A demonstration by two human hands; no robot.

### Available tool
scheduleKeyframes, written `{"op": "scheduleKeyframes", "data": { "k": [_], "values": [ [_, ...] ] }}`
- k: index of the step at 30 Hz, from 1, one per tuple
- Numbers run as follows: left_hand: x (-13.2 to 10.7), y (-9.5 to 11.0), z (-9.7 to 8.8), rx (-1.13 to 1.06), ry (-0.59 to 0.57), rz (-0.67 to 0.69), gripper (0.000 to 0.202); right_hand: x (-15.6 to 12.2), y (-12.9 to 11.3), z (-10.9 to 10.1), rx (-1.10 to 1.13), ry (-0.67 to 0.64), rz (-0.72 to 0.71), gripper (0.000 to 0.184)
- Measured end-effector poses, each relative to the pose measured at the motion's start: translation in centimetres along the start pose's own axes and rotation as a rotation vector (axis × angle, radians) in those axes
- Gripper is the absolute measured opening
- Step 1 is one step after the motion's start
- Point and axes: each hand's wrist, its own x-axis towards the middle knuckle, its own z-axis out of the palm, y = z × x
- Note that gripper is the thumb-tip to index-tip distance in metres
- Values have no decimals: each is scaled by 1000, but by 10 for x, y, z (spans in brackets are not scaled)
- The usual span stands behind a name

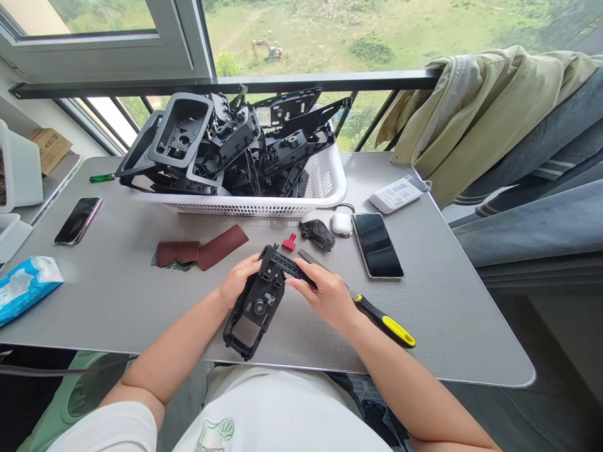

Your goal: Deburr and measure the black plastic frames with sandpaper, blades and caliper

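My left hand (239,280) grips the upper left side of a black plastic housing (257,307), which is tilted above the near part of the table. In my right hand (330,295) is a black caliper (291,266) with white scale marks. Its jaws reach the top end of the housing; whether they clamp it I cannot tell. Partly behind my right hand and wrist lies a file (385,321) with a black and yellow handle. A small red clip-like piece (289,242) and a crumpled black item (318,234) lie just beyond the caliper.
A white basket (325,202) piled with black plastic parts (235,141) stands at the back. Brown sandpaper strips (221,247) lie at mid-table. Right are a phone (378,245), a white earbud case (342,224) and a labelled pouch (399,193); left, another phone (78,221) and a blue packet (28,287).
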Motion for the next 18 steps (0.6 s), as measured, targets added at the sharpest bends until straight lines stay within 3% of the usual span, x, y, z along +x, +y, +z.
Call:
{"op": "scheduleKeyframes", "data": {
  "k": [4, 9, 15, 18],
  "values": [
    [-2, 0, 1, -22, -3, 0, 30, 3, 0, 2, 66, 48, 39, 45],
    [-3, 3, 2, -97, 11, 43, 23, 9, 4, -5, 183, 217, 186, 43],
    [-4, 14, -6, -215, 126, 357, 21, 9, 13, -13, 341, 358, 213, 41],
    [-4, 18, -8, -311, 221, 494, 17, 7, 7, -16, 429, 261, 143, 36]
  ]
}}
